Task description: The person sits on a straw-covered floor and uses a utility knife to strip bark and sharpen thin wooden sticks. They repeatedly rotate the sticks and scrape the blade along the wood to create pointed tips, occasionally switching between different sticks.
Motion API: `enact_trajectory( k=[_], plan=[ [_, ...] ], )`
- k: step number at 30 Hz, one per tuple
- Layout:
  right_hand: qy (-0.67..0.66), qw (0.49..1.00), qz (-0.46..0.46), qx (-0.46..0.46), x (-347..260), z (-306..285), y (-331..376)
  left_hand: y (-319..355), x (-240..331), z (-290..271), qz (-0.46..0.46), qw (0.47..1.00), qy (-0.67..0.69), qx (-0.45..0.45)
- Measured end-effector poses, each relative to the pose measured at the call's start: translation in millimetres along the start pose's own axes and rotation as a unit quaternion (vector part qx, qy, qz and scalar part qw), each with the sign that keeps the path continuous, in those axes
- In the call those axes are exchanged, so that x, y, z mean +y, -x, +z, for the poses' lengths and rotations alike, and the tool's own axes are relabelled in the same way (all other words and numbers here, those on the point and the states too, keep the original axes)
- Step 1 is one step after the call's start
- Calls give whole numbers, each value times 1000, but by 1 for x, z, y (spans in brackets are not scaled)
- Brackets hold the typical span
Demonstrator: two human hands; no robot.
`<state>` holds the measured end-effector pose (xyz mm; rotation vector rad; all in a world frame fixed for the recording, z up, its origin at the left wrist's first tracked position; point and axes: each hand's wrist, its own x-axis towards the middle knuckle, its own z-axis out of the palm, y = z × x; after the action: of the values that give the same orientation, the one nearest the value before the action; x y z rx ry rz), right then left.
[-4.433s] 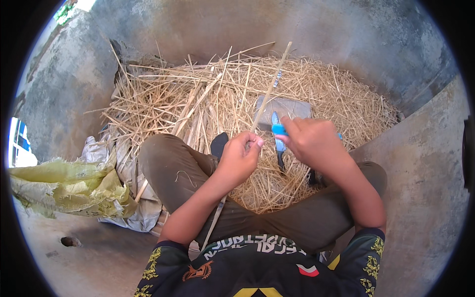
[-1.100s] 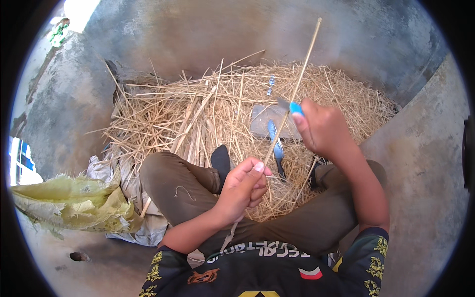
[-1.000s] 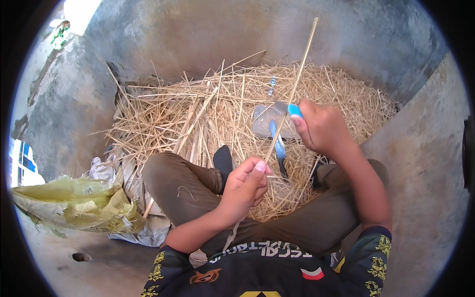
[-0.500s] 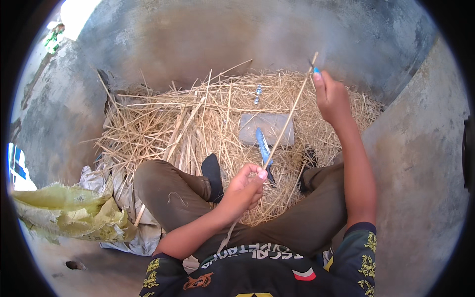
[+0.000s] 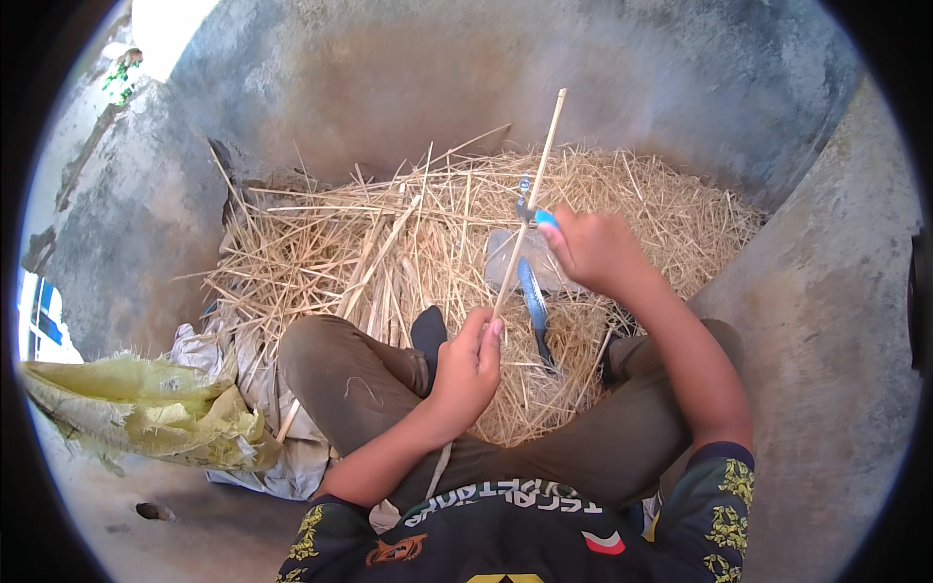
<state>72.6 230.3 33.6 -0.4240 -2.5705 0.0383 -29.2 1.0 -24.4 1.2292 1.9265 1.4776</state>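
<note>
My left hand [image 5: 470, 364] is closed round the lower end of a long thin straw-coloured stick [image 5: 547, 148], which slants up and away. My right hand [image 5: 598, 251] grips a small knife [image 5: 546, 220] with a bright blue handle; its short dark blade crosses the stick around mid-length. Whether the blade cuts into the stick cannot be made out. Beneath my right hand a larger knife [image 5: 533, 296] with a bluish blade and dark handle lies partly over a grey stone block [image 5: 500, 257].
Loose sticks [image 5: 282, 248] and shavings [image 5: 671, 209] cover the floor up to the concrete wall [image 5: 389, 78]. A small bluish object [image 5: 524, 183] lies beyond the stone. A torn yellowish sack [image 5: 165, 418] is at the left. My crossed legs [image 5: 340, 374] frame the near side.
My right hand has come down and left with the small knife, from the stick's far end to its middle. The stick stands steeper, and my left hand has shifted slightly left.
</note>
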Motion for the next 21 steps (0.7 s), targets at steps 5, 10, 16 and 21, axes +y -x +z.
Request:
enact_trajectory(
  k=[5, 10, 16, 21],
  plan=[
    [45, 990, 119, -69, 36, -15, -21, 8, 9, 4, 7, 997, -74, -19],
    [77, 975, 210, -12, 84, -12, -20, 12, 3, 10, 54, 993, -99, -41],
    [72, 969, 235, -9, 79, -20, -17, 7, 8, 9, 19, 994, -94, -53],
    [41, 985, 151, -73, 41, -5, -8, -3, -13, 6, -91, 978, 157, -97]
  ],
)
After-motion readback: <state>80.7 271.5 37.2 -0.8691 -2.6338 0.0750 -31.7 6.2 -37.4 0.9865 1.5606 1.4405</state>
